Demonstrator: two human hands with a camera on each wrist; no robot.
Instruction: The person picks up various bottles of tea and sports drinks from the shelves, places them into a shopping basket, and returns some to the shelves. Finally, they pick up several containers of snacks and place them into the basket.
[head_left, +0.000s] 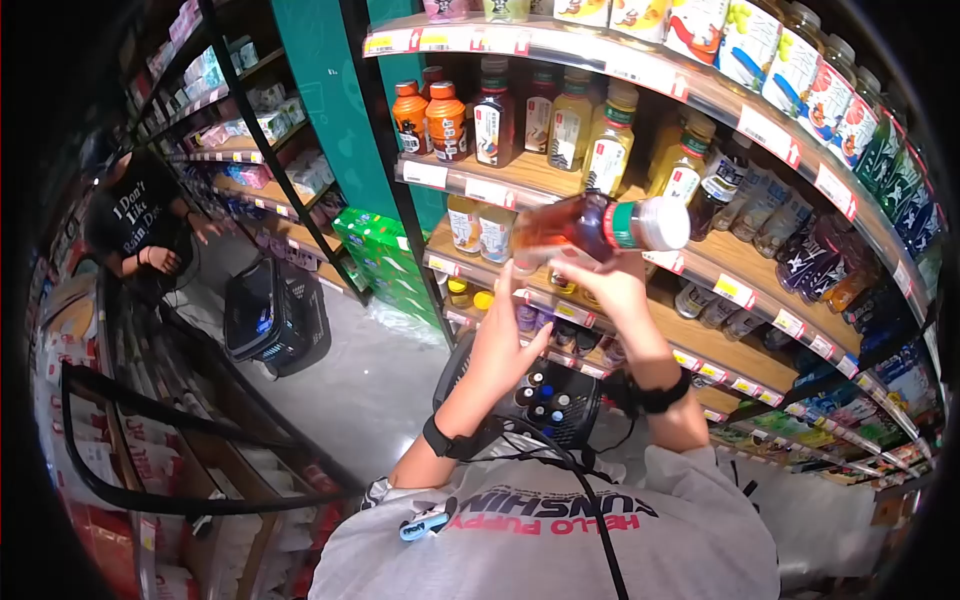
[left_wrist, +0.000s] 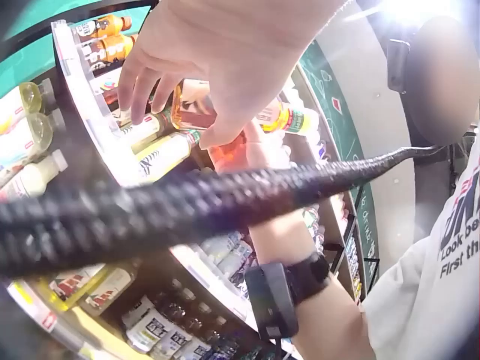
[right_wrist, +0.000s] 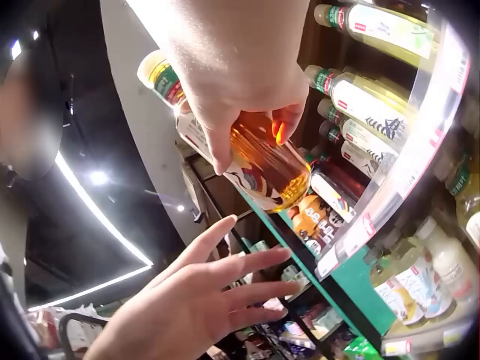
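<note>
- Before the drinks shelf point(head_left: 525, 178), seen from the head, someone has an amber bottle point(head_left: 580, 228) raised in the right hand point(head_left: 617, 290), off the boards and lying nearly sideways, its pale cap toward the person's right. The left hand point(head_left: 508, 340) is just below its base; I can't tell from here whether they touch. Lower down, a dark basket point(head_left: 452, 382) has other bottles in it. I'd call this handling one bottle in the air, neither shelved nor set down.
- From the left wrist, a dark braided cord point(left_wrist: 225, 206) crosses everything. The left fingers are parted and bent a little, with no bottle in their grasp that I can make out. The amber bottle is partly hidden behind that hand.
- From the right wrist it's plainer: the right fingers and thumb are wrapped round the bottle's body, cap end up, base slanting down. The left fingers are spread wide, well below the label. To my eye, any shift calls for that right grip to hold firm, or the free palm to support the base first.
</note>
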